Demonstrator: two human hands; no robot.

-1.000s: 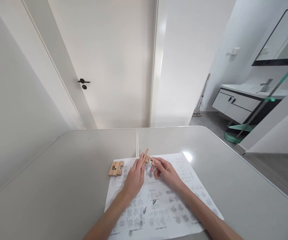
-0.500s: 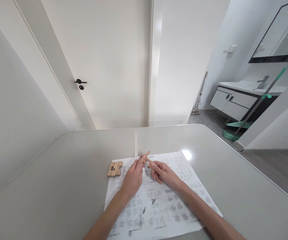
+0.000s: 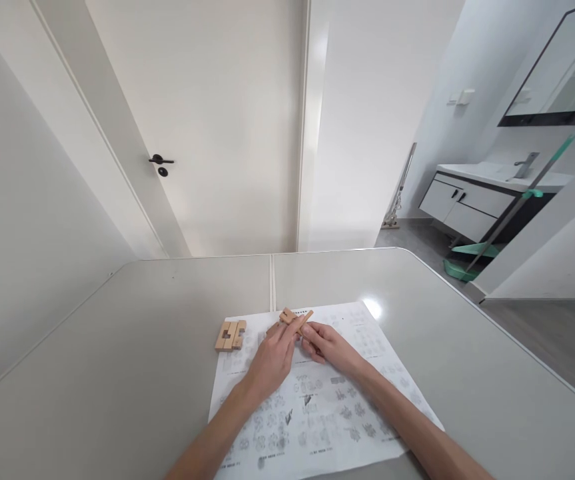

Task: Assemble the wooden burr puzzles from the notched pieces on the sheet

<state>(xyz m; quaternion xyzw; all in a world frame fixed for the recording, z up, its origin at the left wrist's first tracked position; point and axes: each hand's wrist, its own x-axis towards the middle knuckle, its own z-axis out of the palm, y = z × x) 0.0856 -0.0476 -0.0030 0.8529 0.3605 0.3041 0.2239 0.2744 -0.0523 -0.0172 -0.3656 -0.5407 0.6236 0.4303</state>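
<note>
Wooden pieces (image 3: 286, 315): held up between both hands, over the far part of the printed sheet (image 3: 334, 423).
Left hand (image 3: 270, 357): grasping them, fingers stretched across the wood.
Right hand (image 3: 328, 344): pinching their right end between thumb and bent fingers, just beside the left fingertips.
Sheet edges: the far one sits well inside the tabletop's rim; the right forearm crosses the near one.
Table (image 3: 117, 373): grey, with broad stretches either side of the sheet, rounded far corners, and a thin seam (image 3: 272, 280) running from rim to paper.
Beyond the rim: a pale door (image 3: 227, 133); the gap between is hard to tell.
Left of the hands: a block group (image 3: 230, 340), well apart from them, overlapping the sheet's far left corner; notched bars side by side.
Look: pale tan wood; a notched, squared end pokes out past the fingers, a slim stick slants across, and the join is hidden.
</note>
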